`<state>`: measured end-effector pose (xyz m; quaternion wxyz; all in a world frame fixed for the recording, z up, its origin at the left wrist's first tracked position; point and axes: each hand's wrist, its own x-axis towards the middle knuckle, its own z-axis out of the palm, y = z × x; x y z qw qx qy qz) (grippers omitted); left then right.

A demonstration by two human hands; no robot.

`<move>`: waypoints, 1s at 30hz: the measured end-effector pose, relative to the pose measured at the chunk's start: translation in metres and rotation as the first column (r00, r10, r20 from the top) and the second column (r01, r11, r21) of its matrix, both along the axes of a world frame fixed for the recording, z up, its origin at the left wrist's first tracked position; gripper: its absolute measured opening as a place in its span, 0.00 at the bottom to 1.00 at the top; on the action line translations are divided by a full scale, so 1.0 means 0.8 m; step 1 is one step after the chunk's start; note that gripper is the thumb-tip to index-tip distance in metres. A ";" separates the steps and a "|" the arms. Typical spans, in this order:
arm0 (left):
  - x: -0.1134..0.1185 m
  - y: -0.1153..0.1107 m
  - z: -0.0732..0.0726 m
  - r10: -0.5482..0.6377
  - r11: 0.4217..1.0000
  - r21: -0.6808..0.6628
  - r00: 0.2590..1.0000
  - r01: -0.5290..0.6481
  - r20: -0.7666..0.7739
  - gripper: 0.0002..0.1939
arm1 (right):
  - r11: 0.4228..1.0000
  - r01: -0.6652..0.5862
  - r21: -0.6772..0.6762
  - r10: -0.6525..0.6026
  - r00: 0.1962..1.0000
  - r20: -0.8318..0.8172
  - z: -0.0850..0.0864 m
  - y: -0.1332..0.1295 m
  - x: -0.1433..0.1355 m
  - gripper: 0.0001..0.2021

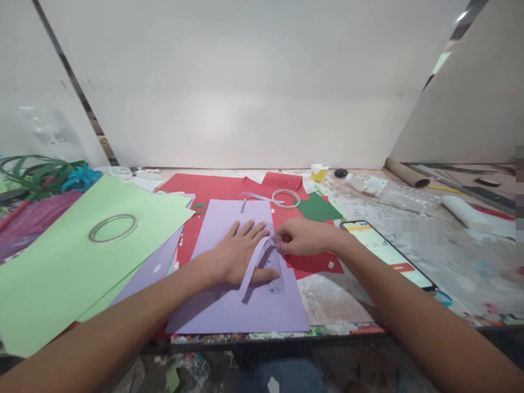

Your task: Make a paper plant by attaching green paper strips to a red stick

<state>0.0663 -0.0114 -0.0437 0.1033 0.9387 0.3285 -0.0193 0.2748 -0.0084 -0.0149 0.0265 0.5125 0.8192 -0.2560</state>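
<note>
A purple sheet (204, 305) lies flat at the table's front edge, over red paper. My left hand (241, 254) rests on it with the fingers spread, its fingers and thumb against a clear ruler (275, 281) lying along the sheet's right side. My right hand (301, 236) is closed in a pinch at the sheet's right edge, on the end of a narrow purple strip (254, 262). That strip curls leftward and down over the left hand's thumb. Part of the ruler is hidden under the strip and hands.
Green sheets (135, 256) with a tape roll (113, 228) lie at left. Another roll (286, 198) sits on red paper (213, 184) behind the hands. A phone (388, 254), plastic bottle (368, 184) and cardboard tube (407, 173) are at right. White panels stand behind.
</note>
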 end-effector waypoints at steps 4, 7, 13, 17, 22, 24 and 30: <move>0.002 -0.002 0.003 0.001 1.000 0.019 1.000 -0.001 0.009 0.47 | 0.998 -0.051 -0.028 0.049 0.997 -0.065 0.002 0.001 0.004 0.07; 0.004 -0.002 0.002 0.018 0.999 0.037 1.000 -0.019 0.014 0.47 | 0.996 -0.051 -0.067 0.047 0.997 -0.056 0.005 0.002 0.009 0.09; 0.005 0.000 -0.003 0.029 0.999 0.031 0.999 -0.030 0.028 0.49 | 0.996 -0.058 -0.063 0.059 0.998 0.021 -0.004 0.003 0.009 0.11; 0.005 0.000 -0.002 0.026 0.999 0.028 0.999 -0.027 0.023 0.49 | 0.995 -0.088 -0.056 0.086 0.996 -0.027 0.002 -0.004 0.003 0.08; 0.004 0.003 -0.006 0.015 0.999 0.031 1.000 -0.015 0.022 0.48 | 0.989 -0.078 -0.123 0.077 0.997 -0.008 0.014 -0.008 0.004 0.07; 0.004 0.004 -0.009 0.017 0.999 0.043 0.999 -0.019 0.028 0.48 | 0.993 -0.068 -0.100 0.072 0.997 0.032 0.011 -0.007 0.004 0.09; 0.003 0.004 -0.009 0.019 0.999 0.047 0.999 -0.020 0.027 0.49 | 0.993 -0.074 -0.093 0.076 0.997 0.025 0.003 -0.009 0.000 0.04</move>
